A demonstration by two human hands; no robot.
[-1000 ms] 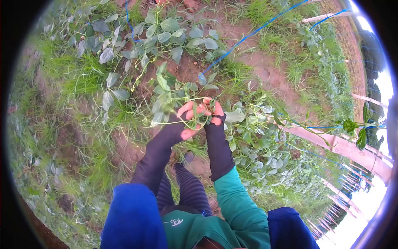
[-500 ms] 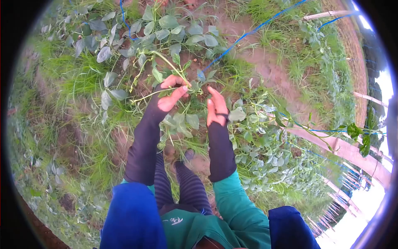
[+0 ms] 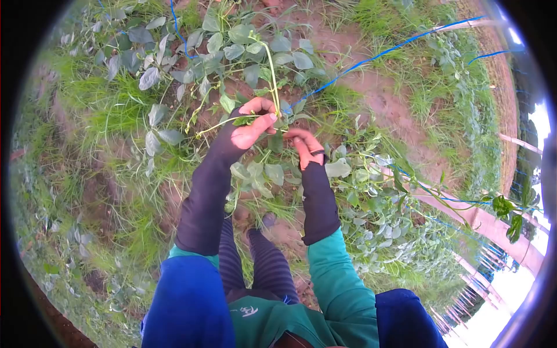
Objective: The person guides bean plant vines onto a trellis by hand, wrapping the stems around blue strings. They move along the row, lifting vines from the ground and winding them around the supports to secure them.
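My left hand (image 3: 253, 124) is closed in a pinch on a pale green vine stem (image 3: 271, 72) that rises upward from the fingers. A thinner stem (image 3: 217, 126) stretches out to the left from the same grip, with a small leaf by the thumb. Just to the right, my right hand (image 3: 306, 146) has its thumb and fingers drawn together, fingertips at the lower end of the held vine. What lies between them is too small and blurred to tell. A blue string (image 3: 371, 60) runs from the upper right down to the plant beside my left fingertips. Both forearms wear dark sleeves.
Leafy plants (image 3: 232, 49) grow ahead, with grass around them on brown soil (image 3: 377, 95). On the right, a thick bamboo pole (image 3: 447, 204) slants across, with a twining vine and another blue string near it. More poles stand at the far right.
My right hand has moved in from an open pose, its fingers now drawn together beside the left hand. The held stem has swung more upright, and my left hand has shifted slightly right.
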